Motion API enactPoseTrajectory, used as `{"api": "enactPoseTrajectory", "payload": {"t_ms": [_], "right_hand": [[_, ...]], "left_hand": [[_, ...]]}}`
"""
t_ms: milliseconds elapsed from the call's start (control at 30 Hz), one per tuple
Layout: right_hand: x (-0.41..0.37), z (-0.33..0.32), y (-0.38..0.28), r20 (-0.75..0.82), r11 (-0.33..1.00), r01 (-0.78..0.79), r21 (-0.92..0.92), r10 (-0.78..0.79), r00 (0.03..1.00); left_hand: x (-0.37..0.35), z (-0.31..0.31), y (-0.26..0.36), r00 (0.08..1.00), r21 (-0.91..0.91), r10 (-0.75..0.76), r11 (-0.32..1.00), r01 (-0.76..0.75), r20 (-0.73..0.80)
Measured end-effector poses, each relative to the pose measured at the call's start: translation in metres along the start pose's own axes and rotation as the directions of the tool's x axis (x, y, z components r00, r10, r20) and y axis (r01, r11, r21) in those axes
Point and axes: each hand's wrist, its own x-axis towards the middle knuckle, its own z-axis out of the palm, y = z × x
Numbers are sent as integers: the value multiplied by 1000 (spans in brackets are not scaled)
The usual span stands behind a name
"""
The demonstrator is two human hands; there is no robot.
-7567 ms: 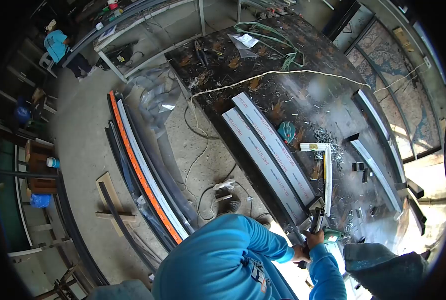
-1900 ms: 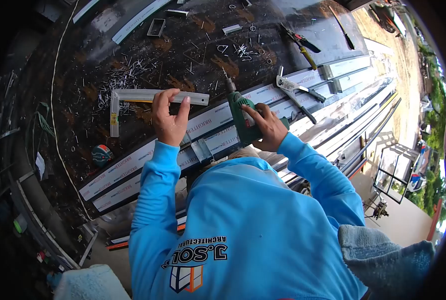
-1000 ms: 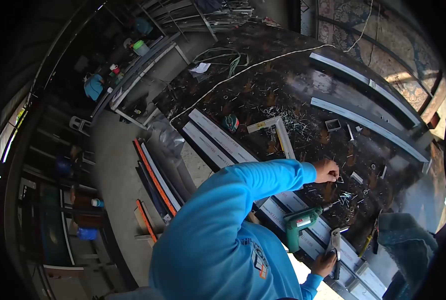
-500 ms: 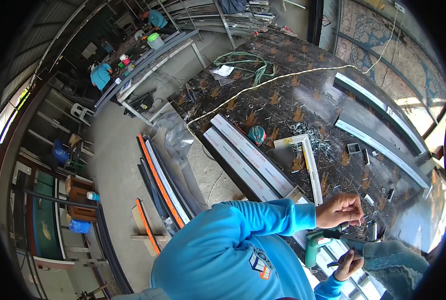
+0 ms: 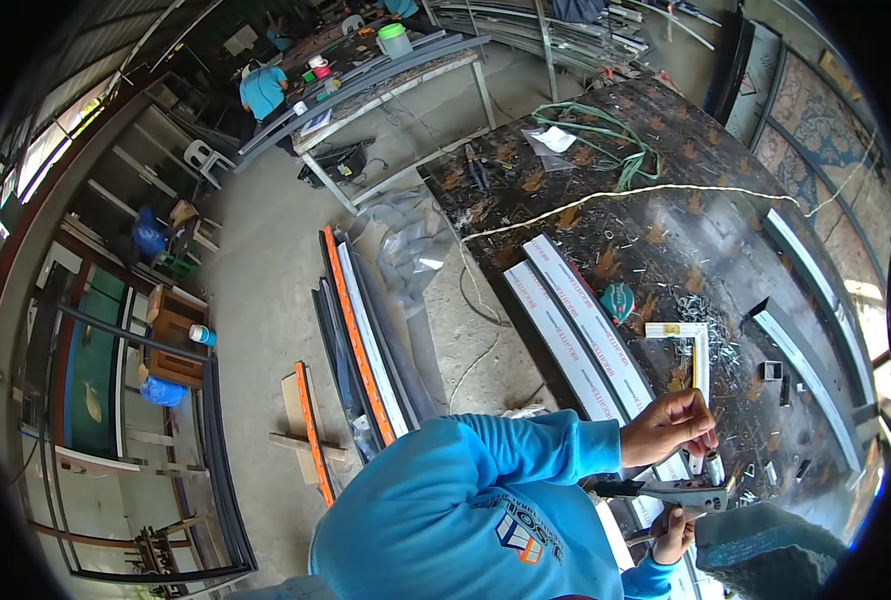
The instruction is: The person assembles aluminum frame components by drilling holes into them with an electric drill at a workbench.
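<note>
My left hand (image 5: 669, 430) is closed in a pinch over the table, on a small thin pin, perhaps a rivet, mostly hidden by the fingertips. Below it, my right hand (image 5: 674, 537) grips what looks like a hand riveter (image 5: 701, 496) with a metal head and spread handles. The riveter lies across white-filmed aluminium profiles. Beyond my left hand is a pale L-shaped square (image 5: 702, 360), with a heap of small metal fasteners (image 5: 704, 312) beside it. A crumpled grey cloth (image 5: 766, 550) is at the lower right, near my right hand.
The dark worktable (image 5: 666, 240) carries film-covered profiles (image 5: 576, 340), a teal round object (image 5: 618, 302), curved-looking dark profiles (image 5: 811, 375), a square tube offcut (image 5: 770, 371), a pale cord (image 5: 586, 205) and green strapping (image 5: 606, 130). Orange-edged lengths (image 5: 356, 330) lie on the floor. A co-worker (image 5: 263, 92) stands farther back.
My view has turned, so the table and room appear shifted rightward. The riveter's metal head and handle now show plainly below my left hand; a green power tool seen there before is no longer visible.
</note>
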Motion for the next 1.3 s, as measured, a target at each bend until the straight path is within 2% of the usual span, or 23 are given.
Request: {"api": "enactPoseTrajectory", "payload": {"t_ms": [33, 133, 200, 267, 400, 600, 633, 667, 700, 733, 767, 800, 833, 867, 933, 1000, 1067, 1200, 1300], "right_hand": [[3, 4, 3, 38, 999, 30, -29, -29, 999], [11, 48, -23, 30, 995, 83, -51, -81, 996], [11, 45, -10, 40, 994, 82, -73, -79, 996], [10, 44, -3, 34, 1000, -17, 14, 16, 999], [9, 64, -19, 23, 997, 50, -54, -49, 999], [3, 47, -2, 12, 999, -4, -53, 4, 1000], [8, 56, -15, 37, 992, 6, -123, -2, 999], [3, 70, -25, -111, 987, -69, -142, 53, 992], [6, 64, -28, -93, 986, -97, -139, 84, 992], [0, 62, -30, -116, 977, -134, -167, 115, 987], [-4, 54, -24, -136, 946, -109, -305, 70, 988], [-7, 59, -30, -161, 955, -159, -251, 121, 980], [-1, 57, -47, -26, 928, -213, -306, 215, 976], [-1, 56, -49, -4, 935, -188, -301, 196, 981], [-1, 63, -55, 30, 978, -189, -88, 192, 981], [-1, 66, -63, 45, 970, -245, 3, 244, 969], [-4, 60, -55, 80, 977, -211, 34, 207, 975], [-4, 62, -61, 81, 971, -227, 79, 220, 972], [-5, 60, -60, 85, 970, -229, 79, 223, 971]], "left_hand": [[-4, -5, 6, 999, -37, 27, 999, -28, -27], [-13, -21, 20, 997, 67, 63, 996, -60, -48], [-17, -28, 26, 996, 56, 67, 996, -64, -52], [-19, -34, 28, 997, 42, 65, 997, -63, -52], [-23, -41, 30, 996, 78, 76, 994, -72, -47], [-22, -42, 23, 996, 89, 72, 994, -67, -48], [-21, -43, 22, 995, 116, 88, 990, -82, -48], [-19, -43, 18, 995, 130, 90, 988, -85, -39], [-17, -50, 16, 998, 147, 62, 987, -66, 32], [-19, -54, 10, 995, 16, -98, 995, 98, 2], [-24, -54, 5, 978, -127, -199, 974, 190, -60], [-26, -52, 7, 976, -123, -203, 974, 192, -80], [-28, -51, 12, 970, -101, -231, 970, 222, -79], [-30, -51, 13, 971, -110, -225, 970, 215, -87], [-28, -50, 19, 976, -104, -214, 972, 209, -43], [-25, -55, 23, 968, -72, -244, 966, 247, 51], [-21, -57, 26, 958, -55, -266, 960, 273, 109], [-15, -57, 27, 939, -67, -319, 942, 329, 128], [-13, -58, 24, 923, -131, -351, 919, 371, 156]]}}
